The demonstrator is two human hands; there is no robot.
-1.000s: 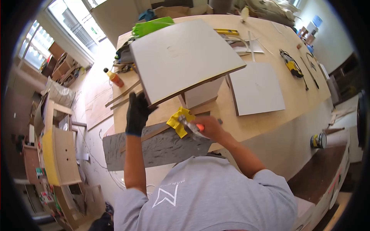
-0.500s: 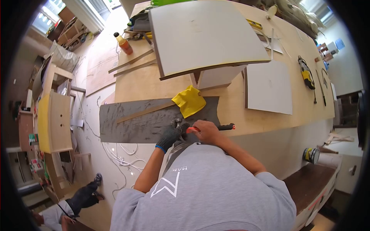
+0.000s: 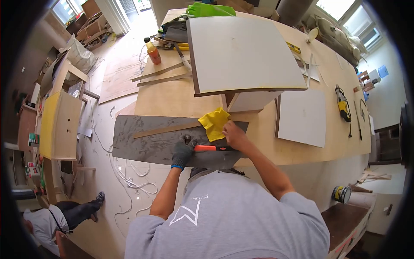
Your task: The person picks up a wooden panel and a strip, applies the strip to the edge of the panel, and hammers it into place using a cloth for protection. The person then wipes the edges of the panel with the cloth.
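My left hand (image 3: 183, 152), in a dark glove with a blue cuff, is closed round the head end of a hammer (image 3: 206, 148) with an orange and black handle. The hammer lies over the dark grey sheet (image 3: 151, 151) near the table's front edge. My bare right hand (image 3: 235, 136) pinches the right edge of a yellow cloth (image 3: 212, 125). That cloth rests on the grey sheet, at the right end of a thin wooden strip (image 3: 166, 129). Behind it stands a piece with a large white panel (image 3: 246, 54) on top.
On the wooden table (image 3: 166, 99) are a bottle (image 3: 152, 52), a white board (image 3: 302, 116) and a yellow-black power tool (image 3: 343, 105). Cables (image 3: 138, 184) lie on the floor at the left. Another person (image 3: 51, 220) is at the lower left, beside a wooden cabinet (image 3: 64, 125).
My right hand has let go of the hammer handle and moved up to the yellow cloth. My left hand has moved left with the hammer, away from my body.
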